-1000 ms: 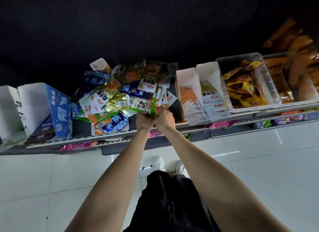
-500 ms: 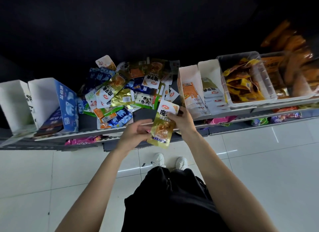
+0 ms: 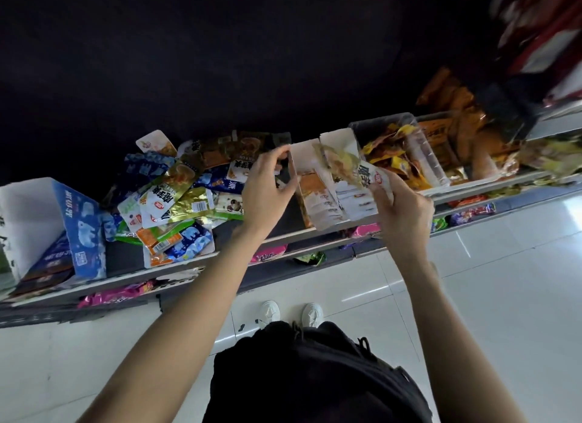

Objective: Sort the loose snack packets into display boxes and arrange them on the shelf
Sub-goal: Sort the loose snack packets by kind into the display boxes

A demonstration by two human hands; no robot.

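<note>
The right hand [image 3: 401,208] is closed on a packet [image 3: 356,170], pinched at its white end so that the yellow, printed length is left free to lead over the two white boxes [image 3: 330,183]. The left hand [image 3: 267,189] is held at the left wall of the nearer box, fingers loosely curled toward its top edge; whether the card is actually gripped or only touched cannot be told. The box is probably being steadied or spread there so that a packet can be slid in without the box being pushed back.

The packet is held above the right-hand box, tilted, not yet inside it. Both boxes are set at the front of the shelf [image 3: 176,266] with their open faces forward, and flat packets are already stacked in each, so like goods appear to be gathered by kind. The one in hand seems meant for the row with matching white labels, though the print is blurred.

A mixed pile [image 3: 176,199] of loose packets is left on the shelf to the left of the boxes, so most of the sorting is judged still to be done. A blue box [image 3: 83,227] is stood at the far left, and clear bins [image 3: 422,158] of orange and yellow snacks are placed to the right.
</note>
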